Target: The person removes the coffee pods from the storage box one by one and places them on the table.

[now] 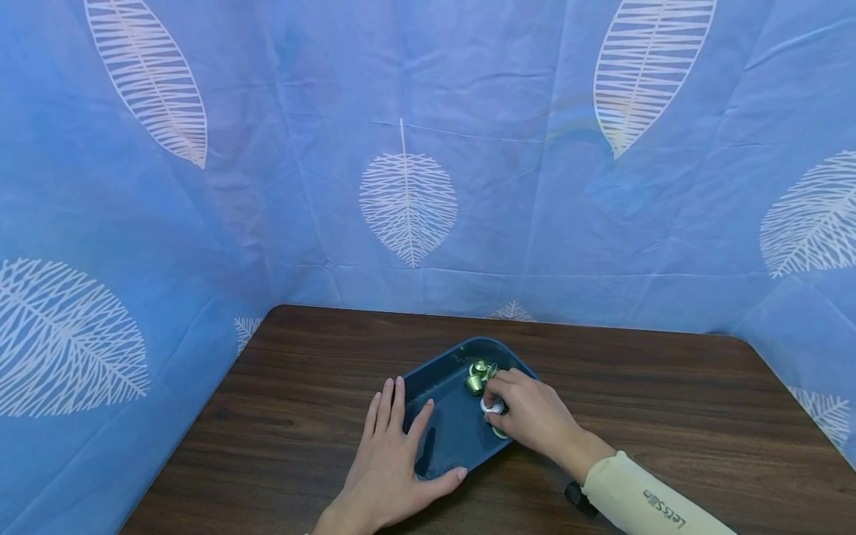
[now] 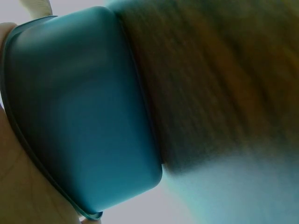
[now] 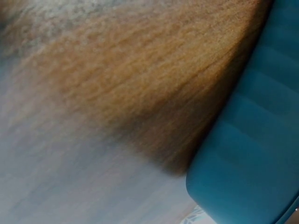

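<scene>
A dark blue rectangular tray [image 1: 455,438] lies at an angle on the wooden table. My left hand [image 1: 386,472] rests against its near left end, fingers spread and fairly straight, thumb along the front edge. In the left wrist view the palm [image 2: 28,182] lies against the tray's rim. Over the tray's right side, my right hand [image 1: 535,412] pinches a small round coffee capsule [image 1: 493,406] whose pale silver face shows between finger and thumb. Several shiny green capsules [image 1: 475,383] sit just beyond these fingertips. Another green-edged piece [image 1: 500,432] shows below the hand, partly hidden.
The dark wooden table [image 1: 669,401] extends around the tray on all sides. Behind it hangs a blue cloth [image 1: 508,193] with white leaf prints. A black wrist strap [image 1: 579,498] sits by the right sleeve. The right wrist view shows the tray's outer wall [image 3: 252,140].
</scene>
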`<state>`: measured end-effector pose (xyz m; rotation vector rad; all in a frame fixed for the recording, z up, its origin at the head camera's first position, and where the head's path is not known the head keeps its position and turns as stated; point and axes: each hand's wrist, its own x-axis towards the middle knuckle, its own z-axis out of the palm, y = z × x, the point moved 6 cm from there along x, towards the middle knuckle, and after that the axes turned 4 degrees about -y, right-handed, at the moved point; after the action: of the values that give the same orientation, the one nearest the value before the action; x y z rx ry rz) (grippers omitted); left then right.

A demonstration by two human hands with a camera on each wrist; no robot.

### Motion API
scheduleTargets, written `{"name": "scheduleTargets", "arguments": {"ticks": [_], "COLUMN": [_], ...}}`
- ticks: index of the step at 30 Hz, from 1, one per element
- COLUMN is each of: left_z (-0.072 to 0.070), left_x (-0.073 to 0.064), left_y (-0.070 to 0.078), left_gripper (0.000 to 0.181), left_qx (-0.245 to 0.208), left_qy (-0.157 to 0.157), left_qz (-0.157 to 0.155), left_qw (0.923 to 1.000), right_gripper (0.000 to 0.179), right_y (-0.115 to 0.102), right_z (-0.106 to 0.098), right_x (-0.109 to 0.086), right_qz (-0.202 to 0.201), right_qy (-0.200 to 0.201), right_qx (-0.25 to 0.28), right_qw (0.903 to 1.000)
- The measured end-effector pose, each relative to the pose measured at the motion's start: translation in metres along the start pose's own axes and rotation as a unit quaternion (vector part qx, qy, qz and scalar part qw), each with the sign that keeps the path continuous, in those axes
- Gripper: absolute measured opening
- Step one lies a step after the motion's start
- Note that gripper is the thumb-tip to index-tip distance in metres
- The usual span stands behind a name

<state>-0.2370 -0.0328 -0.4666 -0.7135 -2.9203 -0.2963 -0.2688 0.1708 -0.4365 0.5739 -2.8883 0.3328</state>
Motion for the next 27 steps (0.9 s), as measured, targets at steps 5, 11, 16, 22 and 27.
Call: {"name": "scheduleTargets", "arguments": {"ticks": [5, 11, 16, 22, 27], "left_z": [0.0001, -0.0008, -0.0015, -0.0017, -0.0015], "left_x": [0.0004, -0.0003, -0.0004, -0.0011, -0.0014], "left_y": [0.0007, 0.001, 0.0014, 0.0007, 0.0014], "left_gripper": [0.099, 0.099, 0.099, 0.097, 0.098], "left_qx": [-0.002, -0.005, -0.008, -0.011, -0.016], "left_qy": [-0.004, -0.01, -0.008, 0.0, -0.002], "left_qz": [-0.002, -0.008, -0.007, -0.008, -0.008], "left_qw": [1.0, 0.9999, 0.9999, 0.9999, 0.9998], "right_gripper": [0.022, 0.021, 0.022, 0.022, 0.025], "right_y": [0.0001, -0.0001, 0.0001, -0.0014, -0.0005], "right_z": [-0.0004, -0.0006, -0.0008, -0.0004, -0.0013], "right_x": [-0.0001, 0.0009, 0.0017, 0.0027, 0.0017], "right_qz": [-0.004, -0.009, -0.004, -0.01, -0.003], "right_qy": [0.0, -0.001, -0.005, -0.008, -0.007], "right_qx": [0.001, -0.001, -0.003, 0.0, 0.015], "right_qw": [1.0, 1.0, 1.0, 0.9999, 0.9999]}}
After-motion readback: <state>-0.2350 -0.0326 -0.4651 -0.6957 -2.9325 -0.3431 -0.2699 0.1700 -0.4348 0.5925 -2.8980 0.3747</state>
